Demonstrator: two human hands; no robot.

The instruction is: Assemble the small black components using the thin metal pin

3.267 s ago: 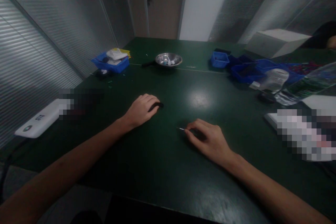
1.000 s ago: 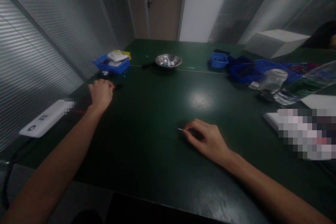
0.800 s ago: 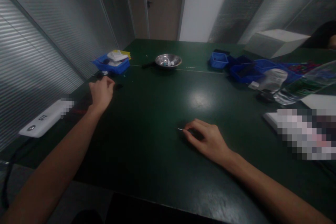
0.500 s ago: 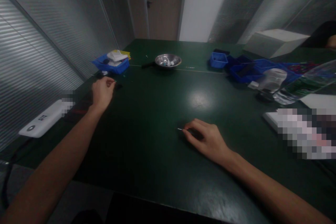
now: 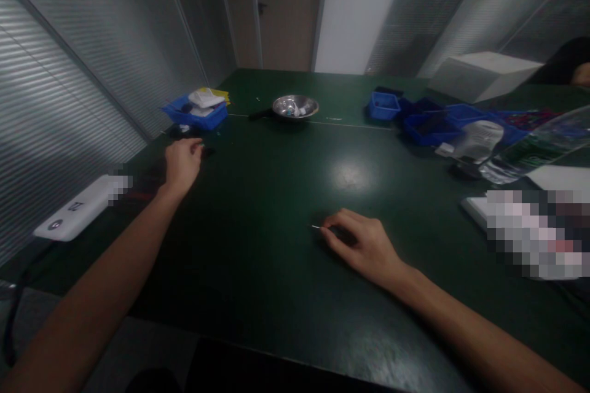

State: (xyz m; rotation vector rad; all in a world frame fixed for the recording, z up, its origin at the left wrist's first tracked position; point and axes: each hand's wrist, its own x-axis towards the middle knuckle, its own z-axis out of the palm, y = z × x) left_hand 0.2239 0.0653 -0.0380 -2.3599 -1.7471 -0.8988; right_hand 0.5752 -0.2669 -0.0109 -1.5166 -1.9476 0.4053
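Low over the left side of the dark green table (image 5: 271,196), my left hand (image 5: 183,163) is closed in a pinch. A tiny greenish-white speck shows at its fingertips, too small to name. It is nearest to the blue tray (image 5: 213,118) at the back left, which holds white and yellow items. My right hand (image 5: 362,242) rests on the table right of the middle. Between its thumb and forefinger is a thin, short, whitish pin-like piece (image 5: 316,226) that points left.
A shiny metal bowl (image 5: 295,108) with small pieces stands at the back. Blue bins (image 5: 384,105), a clear bottle (image 5: 534,150) and a white box (image 5: 483,75) stand on the right. A white power strip (image 5: 76,209) lies at the left edge. A person is partly visible at the far right.
My left hand has shifted slightly down and to the right, fingers still pinched. The right hand and the thin piece have hardly moved.
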